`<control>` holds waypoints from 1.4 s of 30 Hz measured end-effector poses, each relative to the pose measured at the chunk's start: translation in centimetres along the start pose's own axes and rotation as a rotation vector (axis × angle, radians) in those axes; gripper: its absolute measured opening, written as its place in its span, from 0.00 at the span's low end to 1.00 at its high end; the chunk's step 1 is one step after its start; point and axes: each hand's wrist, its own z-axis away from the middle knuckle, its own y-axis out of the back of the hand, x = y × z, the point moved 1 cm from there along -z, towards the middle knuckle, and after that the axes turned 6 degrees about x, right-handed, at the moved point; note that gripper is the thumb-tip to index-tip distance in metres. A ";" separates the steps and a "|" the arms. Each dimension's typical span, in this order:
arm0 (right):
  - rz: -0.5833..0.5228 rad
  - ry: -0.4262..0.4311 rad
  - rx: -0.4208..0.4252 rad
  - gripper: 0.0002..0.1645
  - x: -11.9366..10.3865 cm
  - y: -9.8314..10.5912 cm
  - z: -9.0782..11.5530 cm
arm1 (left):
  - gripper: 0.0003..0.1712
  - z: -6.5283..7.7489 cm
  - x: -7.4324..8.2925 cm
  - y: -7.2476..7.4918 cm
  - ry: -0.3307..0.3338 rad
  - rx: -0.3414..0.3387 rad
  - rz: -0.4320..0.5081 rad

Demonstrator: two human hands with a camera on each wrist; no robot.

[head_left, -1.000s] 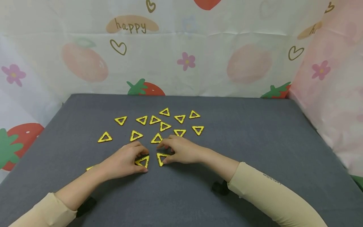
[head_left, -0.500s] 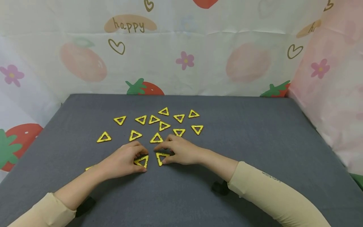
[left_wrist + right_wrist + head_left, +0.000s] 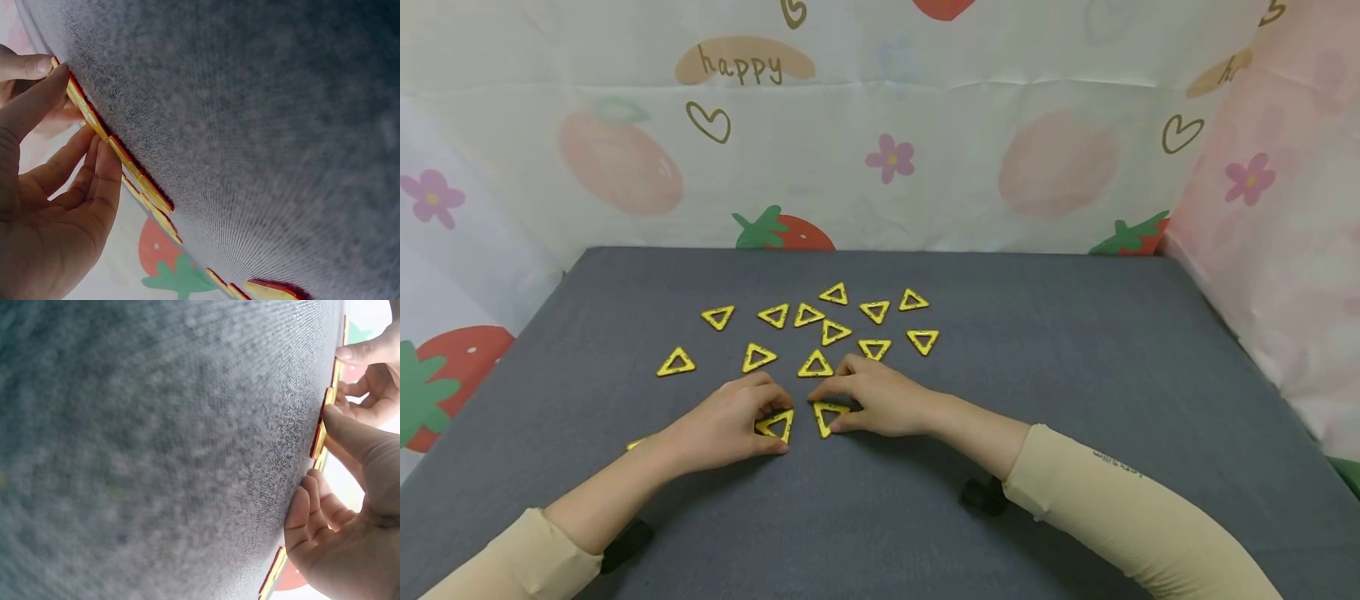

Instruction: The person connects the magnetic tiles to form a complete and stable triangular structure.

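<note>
In the head view, my left hand (image 3: 722, 429) pinches a yellow open-centred triangle tile (image 3: 784, 423) between thumb and fingers, flat on the grey cloth. To its right, my right hand (image 3: 880, 398) holds a second triangle tile (image 3: 822, 423), with a fingertip at its upper left corner and the thumb on its right side. A narrow strip of cloth separates the two tiles. Seen edge-on in the left wrist view, the left tile (image 3: 84, 105) shows a red underside. The right wrist view has the right tile (image 3: 319, 442) between thumb and fingers.
Several more yellow triangle tiles lie scattered beyond my hands, including one (image 3: 816, 364) just behind the gap. Another tile (image 3: 636, 444) is partly hidden by my left wrist. The grey cloth-covered table (image 3: 1075, 375) ends at a printed curtain (image 3: 955, 108).
My right index fingertip has shifted slightly left and down along its tile's upper corner. Left hand and both tiles look nearly still; the head view drifts a little.
</note>
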 end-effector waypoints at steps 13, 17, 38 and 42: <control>0.003 0.005 0.000 0.26 0.2 -0.1 -0.1 | 0.20 -0.2 0.5 0.0 0.012 -0.010 0.030; 0.000 0.001 0.000 0.26 0.1 -0.1 -0.1 | 0.20 -0.2 2.0 -0.5 0.031 -0.015 0.059; -0.010 -0.010 0.000 0.21 0.1 -0.1 0.0 | 0.24 -0.4 10.2 -4.4 0.006 -0.048 -0.042; -0.022 -0.008 0.004 0.20 0.0 -0.1 0.1 | 0.26 -0.5 9.7 -4.4 0.056 -0.077 0.020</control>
